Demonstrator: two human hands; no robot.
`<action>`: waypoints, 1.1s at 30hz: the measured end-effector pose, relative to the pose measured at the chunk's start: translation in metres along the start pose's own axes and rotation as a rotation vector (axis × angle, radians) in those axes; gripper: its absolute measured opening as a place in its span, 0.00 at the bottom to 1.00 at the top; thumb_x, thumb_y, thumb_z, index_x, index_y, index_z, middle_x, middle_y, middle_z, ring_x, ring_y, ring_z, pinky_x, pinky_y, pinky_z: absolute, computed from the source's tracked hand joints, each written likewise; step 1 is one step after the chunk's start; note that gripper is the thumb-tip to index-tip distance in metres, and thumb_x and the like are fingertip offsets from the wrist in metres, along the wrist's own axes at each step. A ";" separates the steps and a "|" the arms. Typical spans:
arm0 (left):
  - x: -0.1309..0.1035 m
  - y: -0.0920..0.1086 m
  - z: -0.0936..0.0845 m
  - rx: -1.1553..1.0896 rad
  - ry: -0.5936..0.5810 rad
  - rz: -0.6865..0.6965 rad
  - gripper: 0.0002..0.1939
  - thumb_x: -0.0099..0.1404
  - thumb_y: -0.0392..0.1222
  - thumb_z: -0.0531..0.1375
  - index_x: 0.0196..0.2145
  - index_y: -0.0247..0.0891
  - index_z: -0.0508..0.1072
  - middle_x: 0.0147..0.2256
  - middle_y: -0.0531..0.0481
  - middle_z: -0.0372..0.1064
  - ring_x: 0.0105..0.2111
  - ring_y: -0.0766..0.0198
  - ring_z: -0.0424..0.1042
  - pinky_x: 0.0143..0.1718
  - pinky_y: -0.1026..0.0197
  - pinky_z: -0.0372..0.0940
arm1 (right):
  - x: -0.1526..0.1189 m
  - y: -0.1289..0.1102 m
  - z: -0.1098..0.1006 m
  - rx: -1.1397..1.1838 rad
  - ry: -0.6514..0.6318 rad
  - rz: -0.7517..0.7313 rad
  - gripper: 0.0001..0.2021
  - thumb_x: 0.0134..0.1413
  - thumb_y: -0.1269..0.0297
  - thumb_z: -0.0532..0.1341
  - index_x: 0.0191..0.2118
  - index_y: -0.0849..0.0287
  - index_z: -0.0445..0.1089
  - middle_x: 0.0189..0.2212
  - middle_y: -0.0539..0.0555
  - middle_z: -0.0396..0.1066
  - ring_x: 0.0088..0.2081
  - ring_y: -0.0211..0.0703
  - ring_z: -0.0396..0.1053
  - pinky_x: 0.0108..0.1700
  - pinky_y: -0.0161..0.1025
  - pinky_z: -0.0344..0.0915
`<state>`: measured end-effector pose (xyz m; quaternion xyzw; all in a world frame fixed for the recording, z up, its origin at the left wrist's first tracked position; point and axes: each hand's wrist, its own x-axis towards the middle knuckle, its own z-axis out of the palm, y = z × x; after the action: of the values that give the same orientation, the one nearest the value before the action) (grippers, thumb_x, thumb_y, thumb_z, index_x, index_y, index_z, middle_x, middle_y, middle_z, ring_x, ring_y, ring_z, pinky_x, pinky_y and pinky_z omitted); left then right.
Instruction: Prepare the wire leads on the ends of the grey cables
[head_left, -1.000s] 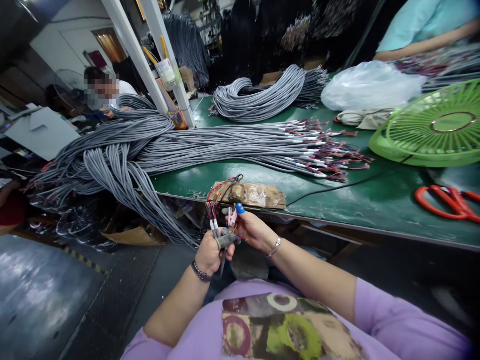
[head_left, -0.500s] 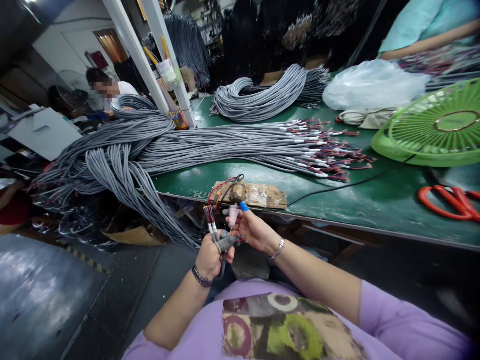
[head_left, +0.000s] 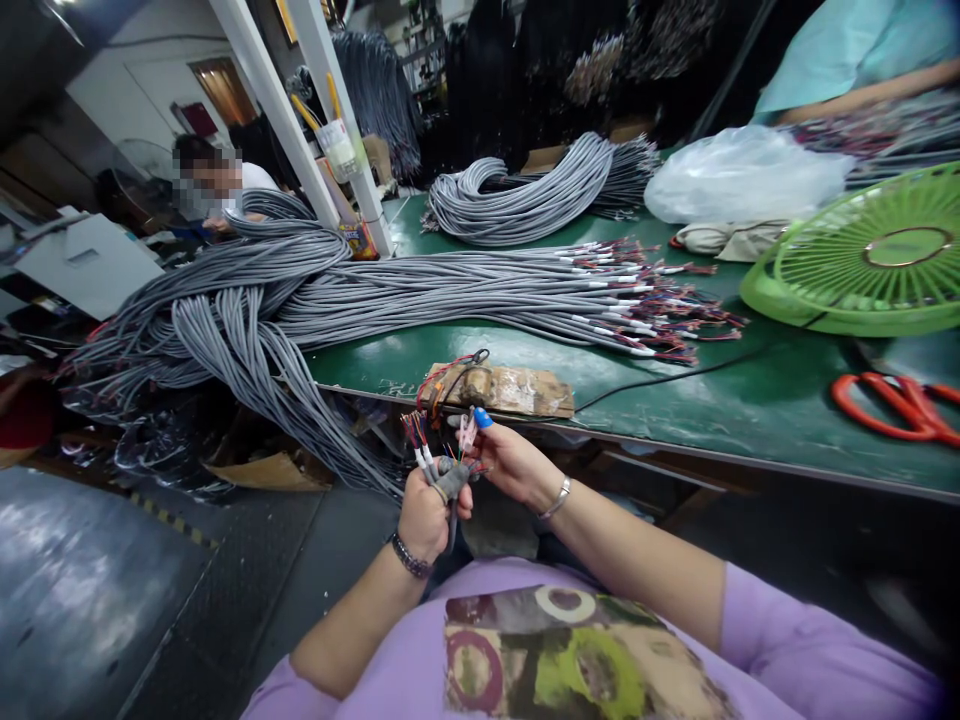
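My left hand [head_left: 427, 515] is closed around several grey cables [head_left: 424, 462], and bundles of thin coloured wires fan out from their stripped ends above the fist. A grey cover wraps the left thumb, which presses on the cables. Close beside it, my right hand [head_left: 514, 462] is closed in a pinch at the thin coloured wires [head_left: 459, 454] coming from the held cables. One right finger wears a blue finger cot [head_left: 482, 418], and another has a pale pinkish wrap. The exact wire between the right fingertips is too small to make out.
Behind the hands, a wooden block [head_left: 525, 391] lies at the edge of the green table [head_left: 360, 372]. Long grey cables [head_left: 450, 290] with stripped ends stretch across it. A green fan [head_left: 885, 250] and red-handled scissors [head_left: 892, 408] are at right. Other people work farther off.
The right fingertips have shifted slightly, the blue-capped finger moving left toward the pale-wrapped one. The wire ends over my left fist lean a little more to the left.
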<state>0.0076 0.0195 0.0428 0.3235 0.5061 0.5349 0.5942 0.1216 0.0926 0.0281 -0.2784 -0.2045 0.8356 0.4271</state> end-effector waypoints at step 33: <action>-0.006 -0.003 0.012 -0.002 0.117 0.046 0.20 0.48 0.54 0.66 0.19 0.36 0.65 0.14 0.55 0.63 0.14 0.72 0.60 0.16 0.68 0.56 | 0.001 0.005 -0.002 -0.093 -0.014 -0.081 0.17 0.46 0.49 0.65 0.27 0.60 0.72 0.24 0.52 0.70 0.25 0.36 0.63 0.27 0.34 0.60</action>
<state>0.0207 0.0149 0.0451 0.3029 0.5318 0.5668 0.5515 0.1194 0.0906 0.0234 -0.2835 -0.2573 0.8091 0.4459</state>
